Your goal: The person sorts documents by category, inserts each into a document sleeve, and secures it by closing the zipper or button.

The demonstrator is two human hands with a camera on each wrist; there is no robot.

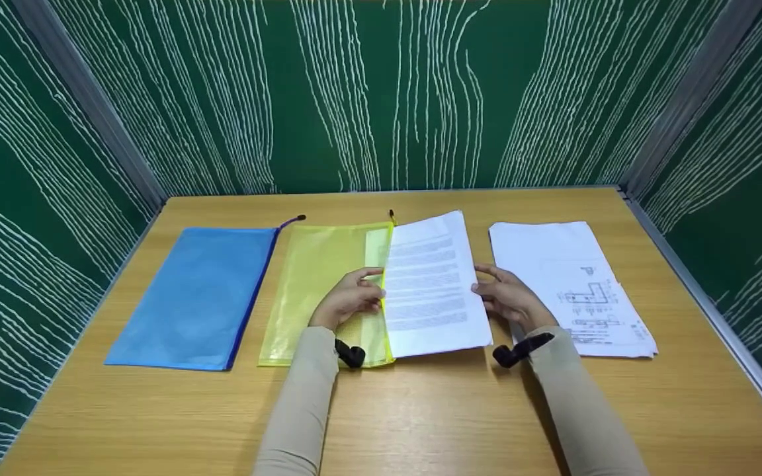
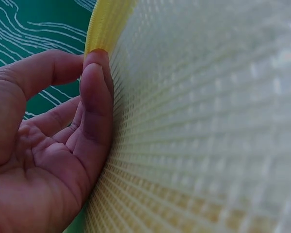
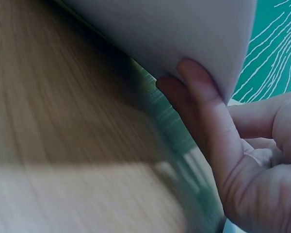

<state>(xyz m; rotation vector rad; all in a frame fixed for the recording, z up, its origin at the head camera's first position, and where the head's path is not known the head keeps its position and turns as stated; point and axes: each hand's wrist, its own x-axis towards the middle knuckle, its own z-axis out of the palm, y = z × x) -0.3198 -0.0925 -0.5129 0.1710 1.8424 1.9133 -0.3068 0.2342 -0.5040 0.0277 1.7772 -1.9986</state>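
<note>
The left hand pinches a yellow folder by its open edge; the right hand grips a printed paper by its right edge. Left of the left hand, well apart, lies a blue folder; between both hands, the paper sits partly inside the yellow folder; right of the right hand lie drawing sheets

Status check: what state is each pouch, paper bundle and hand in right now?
Yellow pouch: open along its zip edge
Printed papers: partly inside the yellow pouch
Blue pouch: lying flat; zip unclear
Paper stack: lying flat
Left hand: pinching the yellow pouch's edge
Right hand: gripping the printed papers
</note>
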